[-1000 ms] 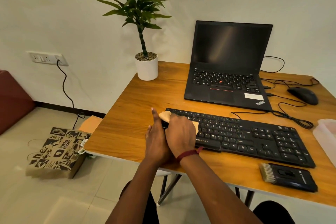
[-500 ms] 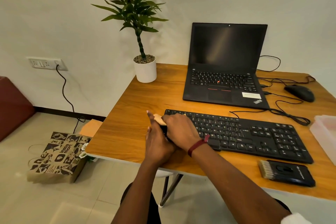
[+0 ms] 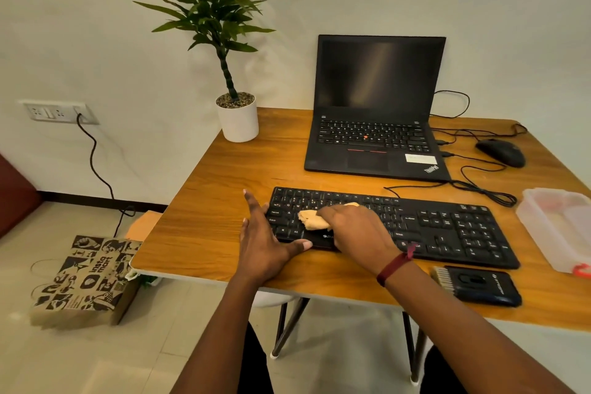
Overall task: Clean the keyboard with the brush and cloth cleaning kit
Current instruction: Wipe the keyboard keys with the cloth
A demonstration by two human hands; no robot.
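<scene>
**Cloth on the keys, rest of the board lies to the right**

The right hand is bunched over a tan cloth, fingers curled round it, pressing it onto the letter keys near the left end of the keyboard. The left hand lies spread vs. that left end: fingers straight along the short edge, thumb on the front edge, holding nothing. Looks like bracing.

The keyboard sits on the table w/ its long axis running left-right. Most of its length, incl. arrow block & numpad, stretches rightward from the cloth, on the right hand's own side. So the wipe prob. needs to travel along that axis, away from the left hand.

The brush lies near the table's front edge, just in front of the keyboard's right end, bristles pointing left. Right hand is nearer to it.

Writing: "ThinkPad" on the laptop corner; "insta mart" on the paper bag on the floor. Logo on the keyboard's front lip is part hidden, can't read. Brush lettering too small.
</scene>
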